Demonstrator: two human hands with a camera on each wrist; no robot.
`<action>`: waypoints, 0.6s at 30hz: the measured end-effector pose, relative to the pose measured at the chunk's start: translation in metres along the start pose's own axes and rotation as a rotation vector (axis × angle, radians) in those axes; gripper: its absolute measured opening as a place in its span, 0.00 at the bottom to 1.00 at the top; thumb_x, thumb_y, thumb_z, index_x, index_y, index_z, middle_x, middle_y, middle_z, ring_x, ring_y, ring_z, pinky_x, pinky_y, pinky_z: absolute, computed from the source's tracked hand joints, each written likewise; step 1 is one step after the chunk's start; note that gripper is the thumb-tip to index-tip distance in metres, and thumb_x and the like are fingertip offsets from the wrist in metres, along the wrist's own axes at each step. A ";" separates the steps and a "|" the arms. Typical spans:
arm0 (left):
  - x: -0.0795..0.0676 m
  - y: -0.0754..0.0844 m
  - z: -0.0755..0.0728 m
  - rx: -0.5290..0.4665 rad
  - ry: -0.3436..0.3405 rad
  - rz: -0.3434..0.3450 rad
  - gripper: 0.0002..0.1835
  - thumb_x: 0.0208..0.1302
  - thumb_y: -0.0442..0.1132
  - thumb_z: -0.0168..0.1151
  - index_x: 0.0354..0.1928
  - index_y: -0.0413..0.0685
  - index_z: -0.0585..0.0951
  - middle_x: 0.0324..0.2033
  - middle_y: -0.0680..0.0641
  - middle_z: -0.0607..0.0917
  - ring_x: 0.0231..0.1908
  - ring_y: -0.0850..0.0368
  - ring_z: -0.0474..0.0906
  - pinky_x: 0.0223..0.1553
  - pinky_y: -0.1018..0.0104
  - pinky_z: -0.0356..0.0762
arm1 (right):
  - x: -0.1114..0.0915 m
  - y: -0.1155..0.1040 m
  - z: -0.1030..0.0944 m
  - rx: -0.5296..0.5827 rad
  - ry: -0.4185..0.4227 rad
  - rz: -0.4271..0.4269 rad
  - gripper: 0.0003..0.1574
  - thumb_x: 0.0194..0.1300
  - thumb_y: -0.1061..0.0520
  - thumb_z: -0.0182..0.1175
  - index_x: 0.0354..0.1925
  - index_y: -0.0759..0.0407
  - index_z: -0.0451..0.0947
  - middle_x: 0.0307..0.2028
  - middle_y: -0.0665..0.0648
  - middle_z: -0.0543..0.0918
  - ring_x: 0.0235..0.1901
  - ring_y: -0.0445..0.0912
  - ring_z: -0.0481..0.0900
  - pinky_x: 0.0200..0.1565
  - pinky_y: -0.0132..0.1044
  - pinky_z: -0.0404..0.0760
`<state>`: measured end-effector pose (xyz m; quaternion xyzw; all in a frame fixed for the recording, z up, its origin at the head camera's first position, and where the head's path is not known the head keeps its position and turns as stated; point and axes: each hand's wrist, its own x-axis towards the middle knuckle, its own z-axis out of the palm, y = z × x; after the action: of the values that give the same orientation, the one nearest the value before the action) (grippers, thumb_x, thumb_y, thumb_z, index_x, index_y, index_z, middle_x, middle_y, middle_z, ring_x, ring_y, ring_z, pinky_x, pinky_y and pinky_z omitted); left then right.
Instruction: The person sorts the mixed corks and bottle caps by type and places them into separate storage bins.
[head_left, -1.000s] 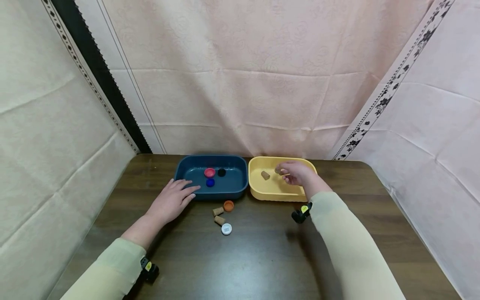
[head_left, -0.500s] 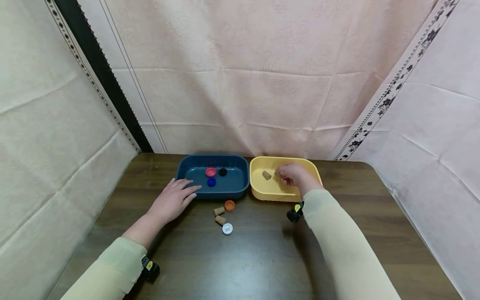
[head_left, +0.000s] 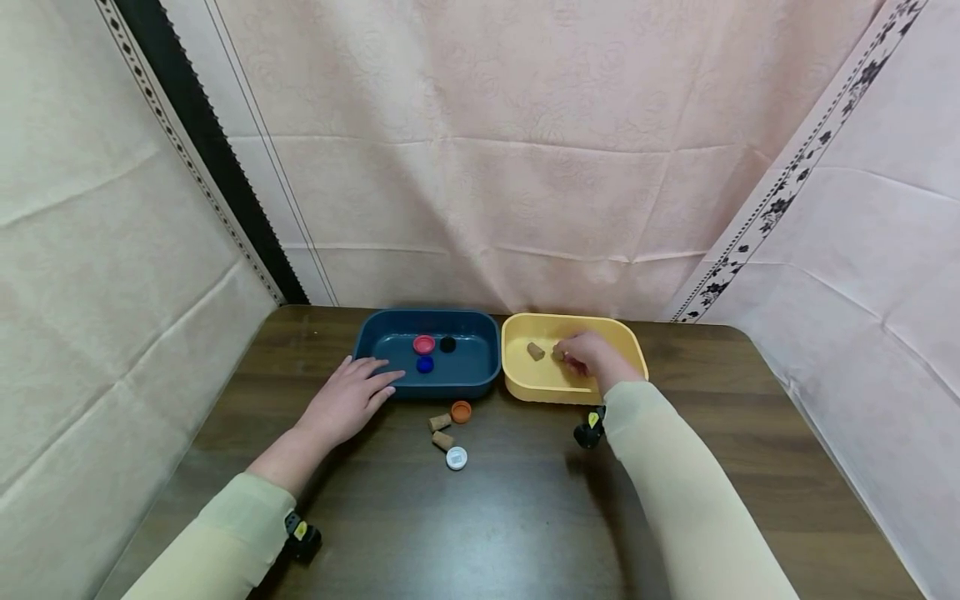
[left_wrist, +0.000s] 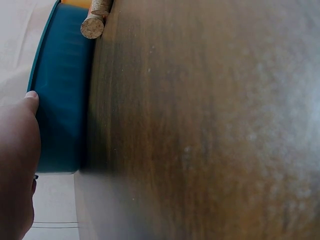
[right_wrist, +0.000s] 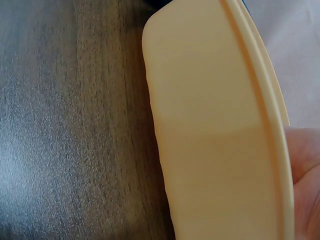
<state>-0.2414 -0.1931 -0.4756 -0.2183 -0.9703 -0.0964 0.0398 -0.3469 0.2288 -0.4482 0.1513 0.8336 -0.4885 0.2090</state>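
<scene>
In the head view my right hand (head_left: 588, 354) reaches down into the yellow tray (head_left: 547, 393), its fingertips pinching a cork (head_left: 557, 354) low over the tray floor. Another cork (head_left: 536, 352) lies in the same tray, just left of those fingers. In the right wrist view the yellow wall (right_wrist: 215, 125) hides the fingertips. My left hand (head_left: 345, 402) rests at the near left rim of the blue tray (head_left: 442, 392), fingers spread and relaxed. The left wrist view shows the left thumb (left_wrist: 32, 96) at that rim.
A red cap (head_left: 423, 344), a black cap (head_left: 447, 344) and a blue cap (head_left: 425, 364) lie in the blue tray. In front of it, on the wooden table (head_left: 510, 533), are an orange cap (head_left: 461, 411), two corks (head_left: 442, 441) and a white cap (head_left: 456, 457). Cloth hangs behind and beside the table.
My right hand has lowered the pinched cork toward the yellow tray's floor, near the other cork. The left hand stays at the blue tray's rim.
</scene>
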 end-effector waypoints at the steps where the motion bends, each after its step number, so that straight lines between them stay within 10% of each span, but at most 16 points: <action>1: 0.000 0.000 0.000 0.000 0.000 0.002 0.23 0.75 0.55 0.51 0.68 0.65 0.74 0.68 0.45 0.72 0.70 0.42 0.61 0.72 0.38 0.44 | 0.001 0.001 0.000 0.001 0.007 0.003 0.08 0.65 0.59 0.62 0.36 0.62 0.74 0.16 0.50 0.71 0.15 0.39 0.68 0.19 0.29 0.68; 18: 0.000 -0.001 0.001 0.003 0.003 0.006 0.22 0.75 0.54 0.52 0.68 0.64 0.74 0.68 0.44 0.72 0.70 0.42 0.61 0.72 0.38 0.44 | -0.008 0.006 -0.010 0.089 -0.037 -0.075 0.19 0.71 0.54 0.59 0.52 0.67 0.73 0.20 0.52 0.73 0.19 0.41 0.69 0.23 0.31 0.69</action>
<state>-0.2418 -0.1937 -0.4769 -0.2210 -0.9697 -0.0953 0.0417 -0.3392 0.2402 -0.4445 0.1201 0.8120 -0.5353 0.1990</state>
